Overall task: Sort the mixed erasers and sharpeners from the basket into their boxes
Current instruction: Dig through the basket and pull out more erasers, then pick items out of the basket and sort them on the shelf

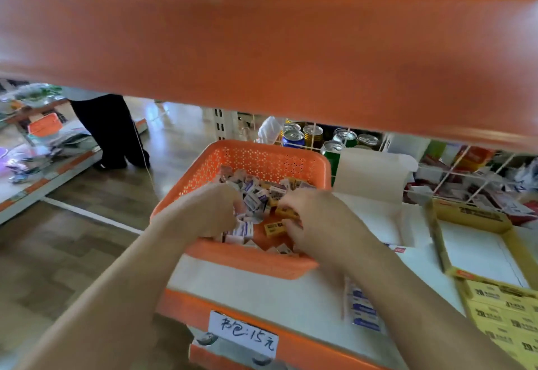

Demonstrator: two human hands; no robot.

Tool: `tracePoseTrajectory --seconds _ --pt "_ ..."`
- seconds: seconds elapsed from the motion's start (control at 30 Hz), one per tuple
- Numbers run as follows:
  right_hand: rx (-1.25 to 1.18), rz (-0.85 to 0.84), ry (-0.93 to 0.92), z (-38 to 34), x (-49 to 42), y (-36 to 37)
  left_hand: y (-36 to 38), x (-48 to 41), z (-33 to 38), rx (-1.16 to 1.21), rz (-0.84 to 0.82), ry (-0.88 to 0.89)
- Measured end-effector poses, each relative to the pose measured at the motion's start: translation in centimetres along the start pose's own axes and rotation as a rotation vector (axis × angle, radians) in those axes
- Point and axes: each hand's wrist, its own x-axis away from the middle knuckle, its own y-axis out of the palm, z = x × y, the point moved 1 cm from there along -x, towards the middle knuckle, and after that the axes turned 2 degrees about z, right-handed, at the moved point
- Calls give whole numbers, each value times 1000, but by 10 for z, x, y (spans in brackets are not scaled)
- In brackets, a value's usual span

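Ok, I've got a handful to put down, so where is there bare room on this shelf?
Bare shelf lies between the basket and the orange front edge, left of the blue packs. The yellow box's white floor is bare. Crowded: the basket, with left hand and right hand in it.

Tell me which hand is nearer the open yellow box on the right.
Right. The right hand is in the right half of the basket, toward the yellow box; the left hand is in its left half, farther off.

White shelf-edge label reads "书包:15元"; yellow packs perhaps show "2B".
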Motion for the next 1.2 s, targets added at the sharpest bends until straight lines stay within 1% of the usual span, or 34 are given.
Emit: tracePoseTrajectory --seconds 0.07,0.13,0.2,0.27,0.37,0.4,0.43,0.53,0.57,0.63,0.73,0.8,0.9,0.93,1.0,1.1,1.2 --pt "90 -171 34 -5 -27 16 6 -20 -1 -84 -126 106" --pt "221 -293 50 -4 -43 29 12 -35 0 -108 -188 187" --pt "282 -362 77 -2 -52 40 17 -47 0 -139 -205 260" --pt "293 -425 118 -1 -55 46 21 -53 -1 -165 -235 307" --pt "294 -445 200 -5 -57 43 20 -61 1 -166 -272 372" --pt "292 -411 226 -7 -56 39 18 -64 2 -179 -260 386" --pt "289 -336 249 -8 -55 34 15 -69 4 -189 -226 389" --pt "299 33 313 -6 -48 16 4 -85 14 -131 -51 384" --pt "279 113 341 -5 -44 11 5 -90 18 -105 3 415" --pt "202 187 400 -3 -36 3 9 -94 30 -136 27 459" --pt "50 291 474 -3 -20 -4 15 -96 45 -240 50 420" --pt "-46 369 478 -2 -9 -5 14 -96 49 -263 69 406" --pt "-163 428 450 2 6 -6 12 -91 54 -269 79 411" --pt "-218 449 448 2 11 -7 11 -88 55 -240 80 418" --pt "-342 494 472 5 23 -9 5 -81 53 -102 66 405" --pt "-492 544 536 17 42 -10 -15 -63 51 181 87 421" --pt "-641 580 591 33 62 -8 -28 -36 65 445 101 491"
